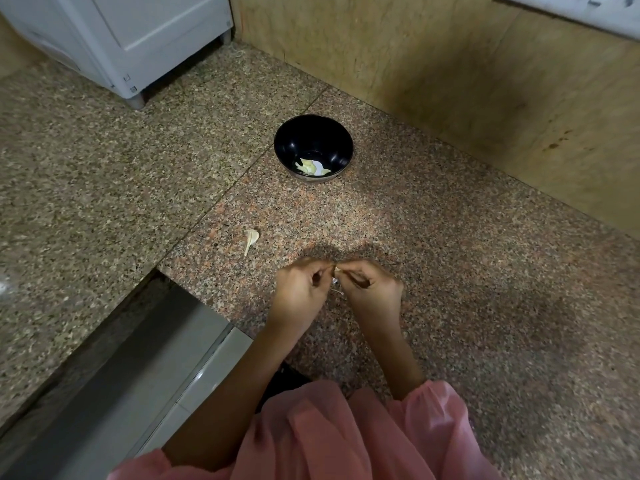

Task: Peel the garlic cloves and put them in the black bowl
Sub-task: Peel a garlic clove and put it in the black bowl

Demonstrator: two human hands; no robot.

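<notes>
A black bowl stands on the speckled granite counter, with a few pale peeled cloves at its bottom. Nearer to me, my left hand and my right hand meet fingertip to fingertip over the counter. Both pinch a small garlic clove, which is mostly hidden by the fingers. A thin strip of skin hangs under it. One unpeeled clove with a tail lies on the counter to the left of the hands.
A white appliance stands at the back left. A beige stone wall runs along the back right. The counter's front edge drops to a grey ledge and floor at the lower left. Pink sleeves fill the bottom of the view.
</notes>
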